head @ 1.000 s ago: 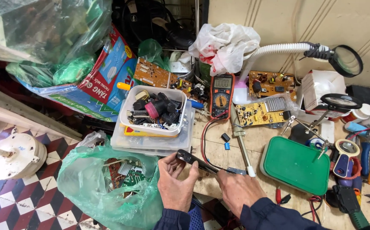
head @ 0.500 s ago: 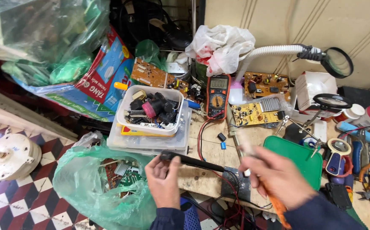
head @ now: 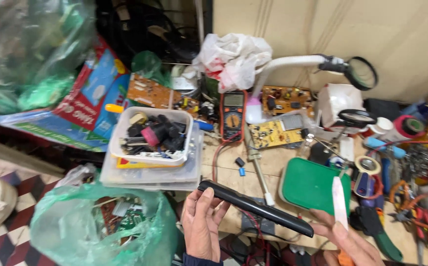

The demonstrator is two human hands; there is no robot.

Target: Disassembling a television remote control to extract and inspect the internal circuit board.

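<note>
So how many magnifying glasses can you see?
2: one round black-rimmed magnifier on the white bendy arm by the wall, one smaller black-rimmed magnifier just below. Clutter may hide more.

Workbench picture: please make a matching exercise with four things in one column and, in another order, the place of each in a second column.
Things:
1. long black bar
2. multimeter
3. green lid
4. white tub of black parts

Places:
A. stacked on flat clear boxes
B. flat on the bench, above the right hand
C. upright below the white crumpled bag
D. across both hands, one end at the left hand

Pairs: 1-D, 2-C, 3-B, 4-A
</note>
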